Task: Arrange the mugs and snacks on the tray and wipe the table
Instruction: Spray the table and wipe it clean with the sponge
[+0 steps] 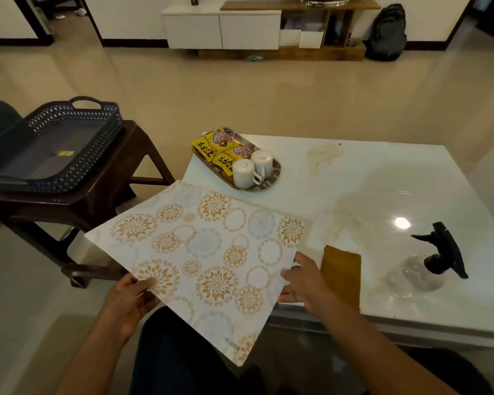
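Note:
Two white mugs (253, 168) stand upside down beside two yellow snack packets (211, 146) on an oval patterned tray (274, 178) at the far left corner of the white table (382, 181). I hold a floral placemat (203, 252) lifted off the table's near left edge. My left hand (129, 300) grips its near left edge and my right hand (303, 280) grips its right edge. A folded mustard cloth (341, 272) lies on the table just right of my right hand.
A clear spray bottle (437, 260) with a dark trigger stands near the table's right edge. Brownish stains (322, 155) mark the tabletop. A dark plastic basket tray (49, 149) sits on a brown stool (77, 206) to the left. A TV cabinet and backpack stand far behind.

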